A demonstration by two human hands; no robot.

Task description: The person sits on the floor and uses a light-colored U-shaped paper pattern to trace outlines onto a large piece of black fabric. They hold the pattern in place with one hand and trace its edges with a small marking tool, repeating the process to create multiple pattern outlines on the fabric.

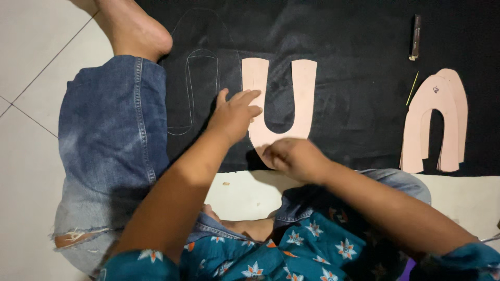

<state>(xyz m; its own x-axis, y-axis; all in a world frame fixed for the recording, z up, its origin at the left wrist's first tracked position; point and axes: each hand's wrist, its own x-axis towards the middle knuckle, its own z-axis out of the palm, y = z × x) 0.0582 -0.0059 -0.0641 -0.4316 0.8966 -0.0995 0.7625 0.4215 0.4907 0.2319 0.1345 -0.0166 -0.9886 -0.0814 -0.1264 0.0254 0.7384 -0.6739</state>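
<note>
A pink U-shaped card template (302,99) lies flat on a black sheet of material (344,41) spread on the floor. My left hand (234,112) rests on the template's left arm, fingers spread and pressing down. My right hand (294,156) is curled at the template's bottom curve; whether it holds a marking tool I cannot tell. Left of the template, a faint traced outline (200,78) shows on the black sheet.
A stack of similar pink arch-shaped templates (435,125) lies at the right, with a thin yellow stick (412,88) and a dark knife-like tool (415,36) above it. My bent leg in denim (112,135) and bare foot (133,28) lie at the left on white floor tiles (31,47).
</note>
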